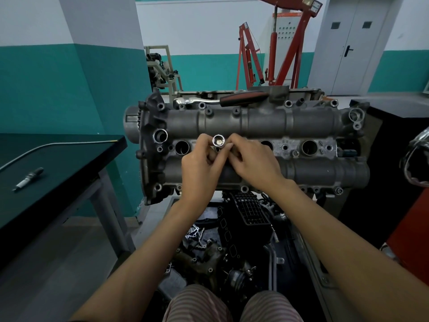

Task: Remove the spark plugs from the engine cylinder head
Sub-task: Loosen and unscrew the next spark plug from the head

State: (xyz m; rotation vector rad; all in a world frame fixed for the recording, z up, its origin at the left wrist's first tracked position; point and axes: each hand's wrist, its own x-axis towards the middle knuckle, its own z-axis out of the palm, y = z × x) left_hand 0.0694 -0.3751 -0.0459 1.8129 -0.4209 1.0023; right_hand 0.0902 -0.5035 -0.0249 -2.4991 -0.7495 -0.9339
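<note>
spark plug (29, 178) is lying on the dark green table (69, 163) at the left, well apart from the engine cylinder head (255, 126), which is sitting crosswise in the middle of the view. both bare forearms are reaching forward over it and meeting above its central row of round plug wells. the left hand (200, 166) is curling its fingers around a shiny tube-shaped socket (218, 142), thumb and fingertips pinching the metal near its open top. the right hand (251, 162) is coming in from the other side, its fingers bent and pressing against the same socket, so both hands are gripping it together. the socket is standing roughly upright over the second well from the left, its lower end hidden by the fingers; something pale is showing inside its mouth, but it is too small to tell what. three other wells are showing open and dark.

a ratchet wrench (222, 99) with a black and red handle is resting on the far edge of the head. below the head, loose black engine parts (243, 219) are lying in a heap. the walls are painted teal below and white above, a red engine hoist (285, 47) is standing at the back, and a grey double door (352, 45) is at the far right.
</note>
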